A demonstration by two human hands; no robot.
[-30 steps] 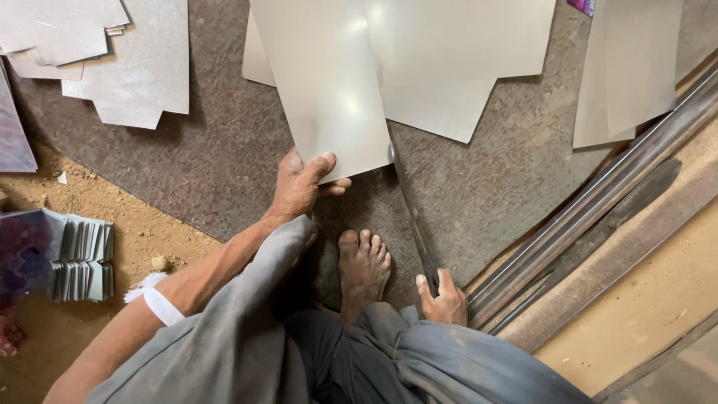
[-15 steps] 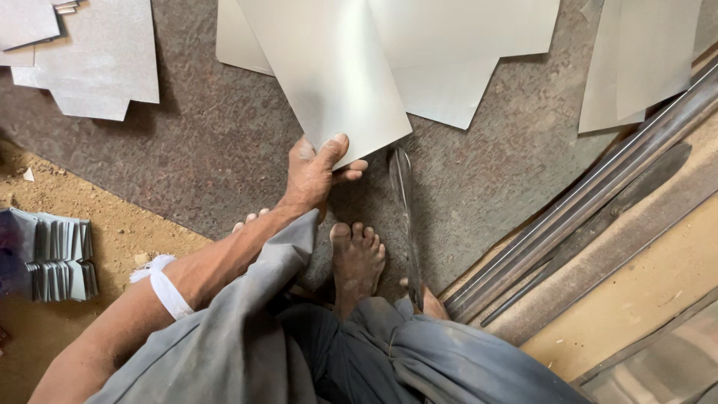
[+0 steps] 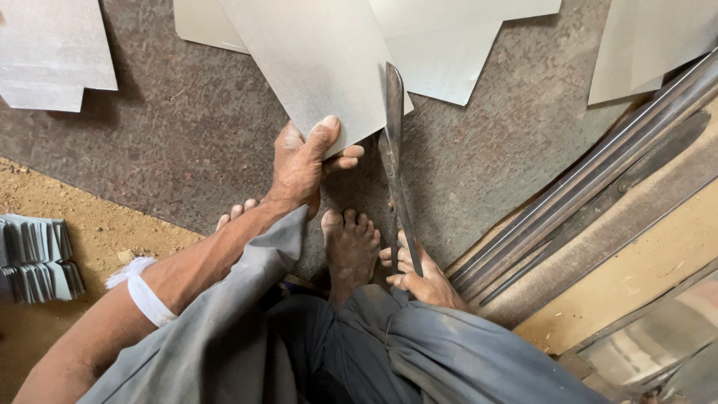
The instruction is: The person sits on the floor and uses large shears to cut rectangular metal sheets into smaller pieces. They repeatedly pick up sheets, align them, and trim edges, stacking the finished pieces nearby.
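The left hand (image 3: 303,166) is closed on the near corner of the metal sheet (image 3: 314,63), thumb on top. The right hand (image 3: 419,273), near the sheet, has now lifted long shears (image 3: 394,150); their blades meet the sheet's edge, so cutting appears to begin.

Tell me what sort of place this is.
Probably a small sheet-metal workshop, worked on the floor: cut grey metal sheets lie around, the right hand holds long metal shears, and the left hand grips one sheet.
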